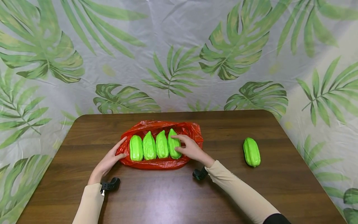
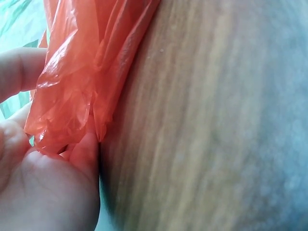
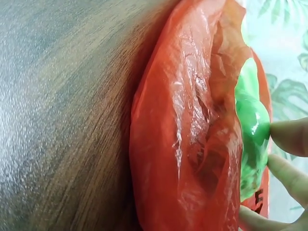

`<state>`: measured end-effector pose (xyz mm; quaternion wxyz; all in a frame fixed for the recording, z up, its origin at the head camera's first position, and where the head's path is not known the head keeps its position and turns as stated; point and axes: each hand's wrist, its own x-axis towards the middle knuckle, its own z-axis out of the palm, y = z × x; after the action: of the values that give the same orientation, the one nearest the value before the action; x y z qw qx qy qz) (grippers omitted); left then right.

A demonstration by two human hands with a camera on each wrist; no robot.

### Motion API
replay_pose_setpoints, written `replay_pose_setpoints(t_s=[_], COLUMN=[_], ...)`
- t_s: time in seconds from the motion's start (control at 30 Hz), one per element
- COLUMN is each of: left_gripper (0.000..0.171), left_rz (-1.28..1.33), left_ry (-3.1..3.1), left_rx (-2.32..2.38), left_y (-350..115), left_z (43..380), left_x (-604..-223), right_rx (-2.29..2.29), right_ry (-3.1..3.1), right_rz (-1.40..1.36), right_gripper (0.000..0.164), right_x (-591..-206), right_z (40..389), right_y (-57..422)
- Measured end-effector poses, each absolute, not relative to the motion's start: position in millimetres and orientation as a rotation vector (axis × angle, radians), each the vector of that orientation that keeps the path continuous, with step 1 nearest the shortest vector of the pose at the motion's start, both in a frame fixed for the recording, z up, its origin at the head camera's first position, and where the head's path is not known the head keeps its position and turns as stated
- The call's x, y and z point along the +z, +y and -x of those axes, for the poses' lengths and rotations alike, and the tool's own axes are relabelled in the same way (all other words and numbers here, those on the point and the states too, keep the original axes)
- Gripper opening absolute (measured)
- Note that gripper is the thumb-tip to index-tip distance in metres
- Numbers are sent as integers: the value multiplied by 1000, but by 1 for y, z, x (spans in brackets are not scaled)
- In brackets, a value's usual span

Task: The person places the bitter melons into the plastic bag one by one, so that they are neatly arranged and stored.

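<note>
A red plastic bag lies spread open on the table, with several bright green, ridged, long fruits side by side in its mouth. My left hand holds the bag's left edge; in the left wrist view the crinkled red plastic runs between thumb and fingers. At the row's right end, my right hand grips the last green fruit, thumb and fingertips on its sides. The right wrist view shows fingertips against this shiny fruit, its lower part hidden behind the bag's red wall.
One more green ridged fruit lies alone on the dark wooden table, toward the right side. Behind the table's far edge hangs a pale cloth printed with green leaves.
</note>
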<state>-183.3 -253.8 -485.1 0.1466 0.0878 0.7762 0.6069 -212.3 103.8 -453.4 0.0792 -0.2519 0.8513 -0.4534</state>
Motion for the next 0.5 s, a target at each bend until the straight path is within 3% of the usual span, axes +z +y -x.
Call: replay_pose_setpoints(t_s=[0.5], left_gripper=[72], left_rz=[-247], left_ry=[2247], left_rx=[1727], left_y=[-254], left_z=[184], left_x=[-488], right_rx=[-1541], right_ry=[2464], right_rz=[721], right_gripper=[45], right_x=[-445], right_z=[211], right_y=[107])
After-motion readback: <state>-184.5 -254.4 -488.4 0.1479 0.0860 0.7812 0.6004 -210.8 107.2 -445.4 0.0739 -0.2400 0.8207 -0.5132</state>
